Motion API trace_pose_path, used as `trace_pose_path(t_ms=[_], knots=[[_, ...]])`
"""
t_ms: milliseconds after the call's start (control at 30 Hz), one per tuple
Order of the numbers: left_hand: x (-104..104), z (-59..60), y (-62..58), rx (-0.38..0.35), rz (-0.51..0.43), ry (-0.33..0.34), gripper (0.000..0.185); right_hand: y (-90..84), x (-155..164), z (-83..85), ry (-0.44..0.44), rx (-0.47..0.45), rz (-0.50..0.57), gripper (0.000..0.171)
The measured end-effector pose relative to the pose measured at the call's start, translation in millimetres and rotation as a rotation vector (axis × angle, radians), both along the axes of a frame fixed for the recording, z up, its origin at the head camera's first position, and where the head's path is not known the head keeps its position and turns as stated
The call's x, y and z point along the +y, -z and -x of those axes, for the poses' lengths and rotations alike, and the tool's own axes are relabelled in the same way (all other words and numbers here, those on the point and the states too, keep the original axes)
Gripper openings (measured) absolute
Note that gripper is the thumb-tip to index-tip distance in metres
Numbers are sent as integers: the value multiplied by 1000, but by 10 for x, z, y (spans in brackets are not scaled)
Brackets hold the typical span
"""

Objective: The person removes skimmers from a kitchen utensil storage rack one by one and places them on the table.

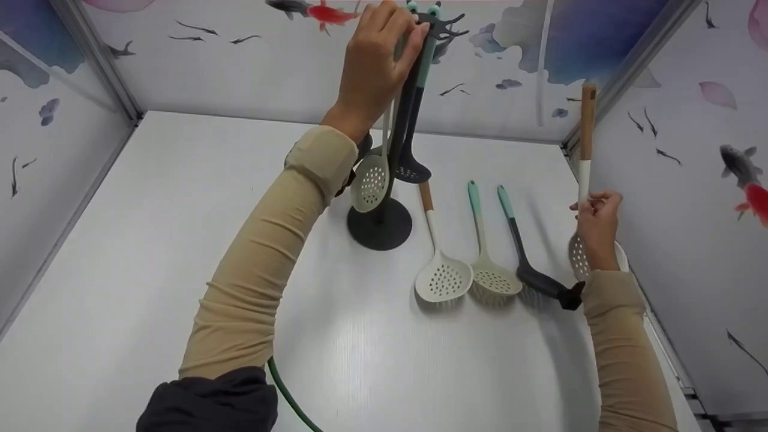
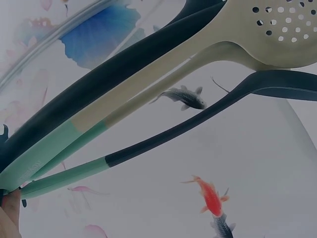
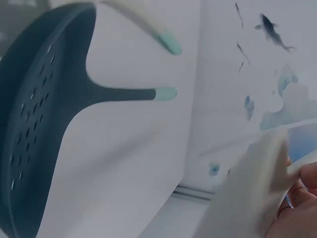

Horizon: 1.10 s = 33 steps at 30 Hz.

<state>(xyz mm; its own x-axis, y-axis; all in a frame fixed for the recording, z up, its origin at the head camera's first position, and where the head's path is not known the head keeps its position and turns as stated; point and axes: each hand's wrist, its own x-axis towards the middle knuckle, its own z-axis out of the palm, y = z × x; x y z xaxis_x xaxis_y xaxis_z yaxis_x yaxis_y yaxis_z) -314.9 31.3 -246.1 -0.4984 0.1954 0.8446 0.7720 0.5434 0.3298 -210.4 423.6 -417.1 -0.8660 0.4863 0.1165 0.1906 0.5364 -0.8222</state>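
Wood-and-white handle of a cream skimmer (image 1: 585, 150) stands near-upright at the right edge of the tabletop (image 1: 150, 252), wooden end up, perforated bowl low beside the wrist. Right hand (image 1: 598, 227) pinches the white part of the shaft, fingers curled round it; the long axis runs straight up from the fingers, most of the handle above the grip.

Left hand (image 1: 375, 63) is raised at the top of the dark utensil stand (image 1: 380, 225), which sits near the back centre of the tabletop. Fingers are curled over the hook end among the mint handle tips; two utensils hang there, a cream slotted spoon (image 1: 371, 180) and a dark ladle (image 1: 411, 171). Exactly which handle the fingers grip: cannot tell.

Lying flat between stand and right hand, handles toward the back edge: a white skimmer (image 1: 443, 279), a cream skimmer with mint tip (image 1: 493, 280), and a dark slotted turner (image 1: 540, 279).

Judgement: the stand's hooks lie up and to the left of the held skimmer; the left hand is nearer to them.
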Motion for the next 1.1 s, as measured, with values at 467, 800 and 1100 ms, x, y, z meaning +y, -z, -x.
trace_pose_path(t_ms=[467, 800, 1100], knots=[[25, 6, 2, -6, 14, 4, 35, 518, 402, -157, -137, -290, -246, 38], [41, 18, 11, -2, 20, 6, 35, 706, 512, -197, -291, -471, -230, 47], [64, -8, -1, -12, 32, 5, 34, 708, 549, -195, -355, -547, -235, 51]])
